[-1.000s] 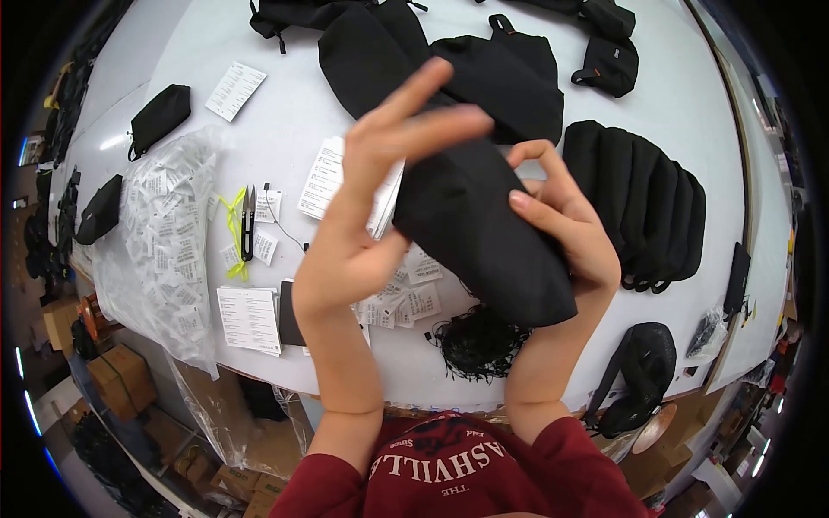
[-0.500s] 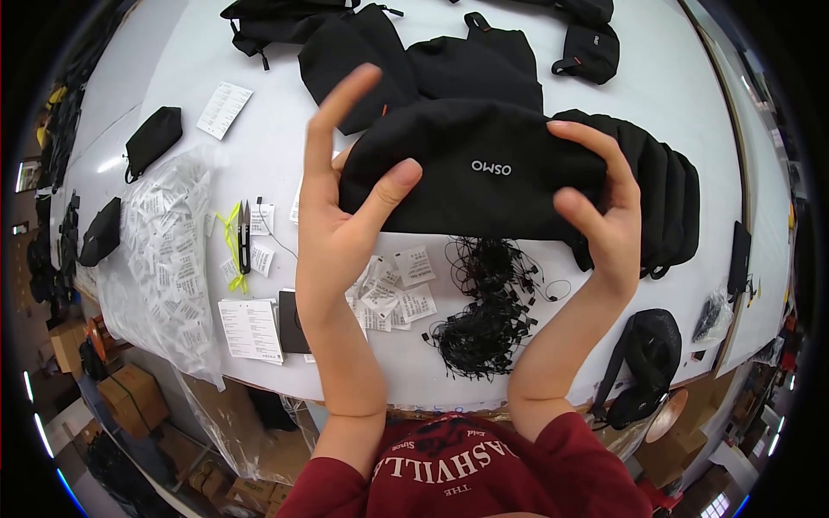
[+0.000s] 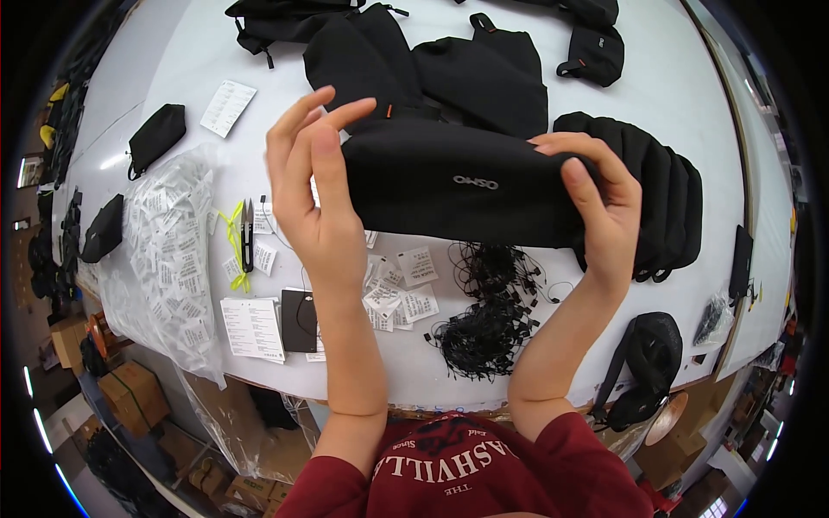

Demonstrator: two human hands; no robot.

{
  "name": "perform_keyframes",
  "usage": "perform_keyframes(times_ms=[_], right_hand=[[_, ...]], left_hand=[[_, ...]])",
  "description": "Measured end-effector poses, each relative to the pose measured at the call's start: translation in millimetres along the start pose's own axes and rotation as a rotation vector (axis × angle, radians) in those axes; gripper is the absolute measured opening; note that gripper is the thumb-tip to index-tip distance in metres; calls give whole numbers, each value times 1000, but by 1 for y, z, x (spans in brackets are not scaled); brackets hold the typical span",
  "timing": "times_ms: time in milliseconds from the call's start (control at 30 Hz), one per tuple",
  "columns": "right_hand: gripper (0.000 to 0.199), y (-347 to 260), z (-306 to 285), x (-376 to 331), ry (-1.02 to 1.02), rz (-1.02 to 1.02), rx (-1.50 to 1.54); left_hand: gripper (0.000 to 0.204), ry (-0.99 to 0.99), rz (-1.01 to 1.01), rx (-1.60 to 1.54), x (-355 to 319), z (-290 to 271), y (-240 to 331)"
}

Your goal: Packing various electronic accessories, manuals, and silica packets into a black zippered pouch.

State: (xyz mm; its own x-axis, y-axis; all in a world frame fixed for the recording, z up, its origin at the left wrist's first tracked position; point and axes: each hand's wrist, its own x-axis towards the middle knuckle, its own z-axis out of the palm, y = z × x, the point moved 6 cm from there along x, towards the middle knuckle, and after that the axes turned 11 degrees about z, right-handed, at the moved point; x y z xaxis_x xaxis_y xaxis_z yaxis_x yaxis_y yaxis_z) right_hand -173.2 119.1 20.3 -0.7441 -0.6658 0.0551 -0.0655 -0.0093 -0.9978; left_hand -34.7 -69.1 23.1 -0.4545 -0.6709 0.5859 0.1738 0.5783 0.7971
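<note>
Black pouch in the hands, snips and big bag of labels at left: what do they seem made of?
Black pouch: probably synthetic fabric, matte, with soft contours; weave not discernible.
Snips: likely metal blades, greyish; dark handle material unclear.
Big bag: apparently clear plastic film, shiny and wrinkled, labels showing through.

The head camera is the left unit of a side-by-side fisheye pair. It faces downward from the wearer's head over a white counter (image 3: 285,112), which fills the middle of the field. The orientation is upright: the red shirt (image 3: 484,496) sits at 6 o'clock, close below the lens. The left hand (image 3: 315,194), at 10 o'clock, and right hand (image 3: 611,203), between 2 and 3, lie nearer than the counter surface. Coverage extends past the counter to a cardboard box (image 3: 134,393) at 8 o'clock. Edges bow toward the dark rim.
</note>
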Motion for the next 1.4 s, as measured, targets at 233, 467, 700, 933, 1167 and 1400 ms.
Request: perform_keyframes(times_ms=[233, 467, 700, 933, 1167, 1400], right_hand=[[15, -17, -2, -5, 34, -124, -133], [15, -23, -2, -6, 33, -171, -168], [14, -24, -6, -9, 122, -249, -124], [13, -34, -39, -21, 307, -291, -237], [13, -33, -94, -55, 1033, -330, 55], [18, -13, -211, -129, 1698, -332, -553]], left_hand=[[30, -285, 416, 394, -5, 23, 57], [13, 209, 146, 216, 2, -35, 9], [38, -512, 520, 306, -23, 53, 71], [37, -400, 59, 480, -10, 14, -8], [37, -574, 101, 209, -22, 43, 18], [37, -927, 29, 171, -46, 70, 14]])
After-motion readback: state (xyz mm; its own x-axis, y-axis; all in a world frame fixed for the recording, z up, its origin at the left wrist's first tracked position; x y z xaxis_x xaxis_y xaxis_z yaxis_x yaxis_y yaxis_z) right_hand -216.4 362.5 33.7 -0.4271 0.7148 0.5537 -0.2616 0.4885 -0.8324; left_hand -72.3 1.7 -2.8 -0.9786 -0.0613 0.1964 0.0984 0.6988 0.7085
